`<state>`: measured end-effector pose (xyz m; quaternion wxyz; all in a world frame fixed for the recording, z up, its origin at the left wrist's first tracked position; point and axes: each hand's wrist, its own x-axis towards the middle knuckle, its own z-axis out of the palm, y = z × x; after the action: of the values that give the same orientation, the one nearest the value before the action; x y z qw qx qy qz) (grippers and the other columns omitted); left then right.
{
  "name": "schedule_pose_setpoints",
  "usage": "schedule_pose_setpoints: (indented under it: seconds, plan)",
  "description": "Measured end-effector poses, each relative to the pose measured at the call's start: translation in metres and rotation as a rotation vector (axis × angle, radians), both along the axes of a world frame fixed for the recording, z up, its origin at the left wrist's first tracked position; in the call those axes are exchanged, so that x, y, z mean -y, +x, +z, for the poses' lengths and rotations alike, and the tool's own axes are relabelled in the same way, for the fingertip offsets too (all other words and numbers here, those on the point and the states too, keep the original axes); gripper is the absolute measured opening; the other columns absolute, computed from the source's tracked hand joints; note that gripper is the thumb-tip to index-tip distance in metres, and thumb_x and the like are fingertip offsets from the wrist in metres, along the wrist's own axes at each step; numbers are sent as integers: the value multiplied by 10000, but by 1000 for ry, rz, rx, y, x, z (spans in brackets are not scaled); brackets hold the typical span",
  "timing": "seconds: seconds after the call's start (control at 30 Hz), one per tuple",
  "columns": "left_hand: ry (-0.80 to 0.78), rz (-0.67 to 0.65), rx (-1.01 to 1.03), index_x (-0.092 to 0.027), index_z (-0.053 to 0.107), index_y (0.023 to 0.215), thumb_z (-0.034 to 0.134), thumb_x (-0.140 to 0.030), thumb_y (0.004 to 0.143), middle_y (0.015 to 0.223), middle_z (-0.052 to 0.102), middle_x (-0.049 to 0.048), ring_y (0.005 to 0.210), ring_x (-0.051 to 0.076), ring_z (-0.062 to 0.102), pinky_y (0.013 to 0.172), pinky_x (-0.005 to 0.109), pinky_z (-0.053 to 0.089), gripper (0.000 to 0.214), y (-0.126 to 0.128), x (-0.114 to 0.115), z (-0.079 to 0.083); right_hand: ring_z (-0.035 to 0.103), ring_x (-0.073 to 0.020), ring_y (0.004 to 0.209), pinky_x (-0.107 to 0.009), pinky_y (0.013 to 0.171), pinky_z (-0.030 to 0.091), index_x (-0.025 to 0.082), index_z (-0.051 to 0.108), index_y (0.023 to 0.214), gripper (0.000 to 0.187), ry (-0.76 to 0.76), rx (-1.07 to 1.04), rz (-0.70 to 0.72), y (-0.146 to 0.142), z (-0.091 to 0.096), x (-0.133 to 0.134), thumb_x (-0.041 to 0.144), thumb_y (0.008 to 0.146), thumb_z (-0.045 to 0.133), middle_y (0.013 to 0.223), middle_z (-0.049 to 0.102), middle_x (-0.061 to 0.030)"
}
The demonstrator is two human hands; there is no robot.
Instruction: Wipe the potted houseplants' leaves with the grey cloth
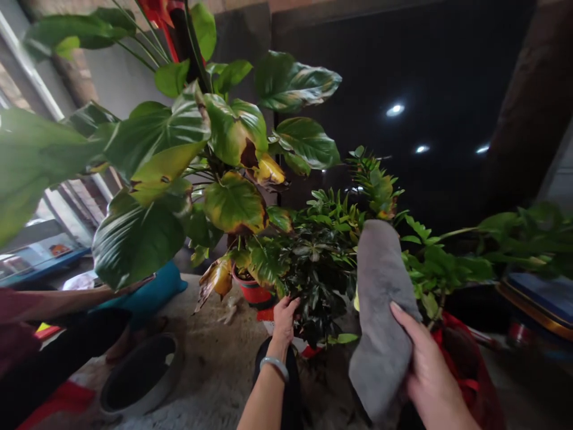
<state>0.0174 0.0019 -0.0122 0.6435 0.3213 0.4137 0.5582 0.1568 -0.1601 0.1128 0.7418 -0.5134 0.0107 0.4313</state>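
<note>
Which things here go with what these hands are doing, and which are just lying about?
In use, it seems:
gray cloth, held in the right hand
dark-leaved plant, at the left hand

Apparently just lying about:
gray basin, on the floor
red pot

From head height, looking forward and down at nearby plants point(316, 263).

- Near left: open floor point(208, 364) between the grey basin point(171, 377) and left hand point(285, 319).
- Far left: broad leaves point(141, 242) overhang the way.
- Near right: grey cloth point(382, 310) and red bag point(481, 376) block passage.
</note>
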Motion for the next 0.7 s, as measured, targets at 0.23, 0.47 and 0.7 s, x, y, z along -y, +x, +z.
schedule_pose_setpoints:
  seconds: [0.23, 0.47, 0.7]
  plan:
    - [-18, 86, -42, -162, 642, 524, 780, -308, 362, 506, 577, -32, 481, 98, 473, 459, 217, 328, 258, -12, -4, -3, 691, -384, 1018, -480, 860, 561, 200, 745, 814, 406, 5, -163, 359, -34, -40, 17, 457, 510, 826, 802, 785, -119]
    - [-28, 157, -50, -167, 622, 481, 763, -292, 360, 468, 544, -43, 480, 92, 453, 500, 230, 363, 224, -17, -11, -11, 726, -340, 903, -435, 817, 580, 209, 728, 846, 406, 22, -190, 66, -12, 12, 14, 369, 490, 841, 737, 781, -42]
    - [-33, 131, -31, -168, 631, 503, 779, -290, 349, 500, 578, -25, 480, 102, 482, 491, 236, 383, 245, -17, -8, -11, 722, -361, 906, -452, 799, 579, 191, 712, 720, 338, -95, -358, 247, -36, -12, -6, 337, 443, 840, 698, 773, -83]
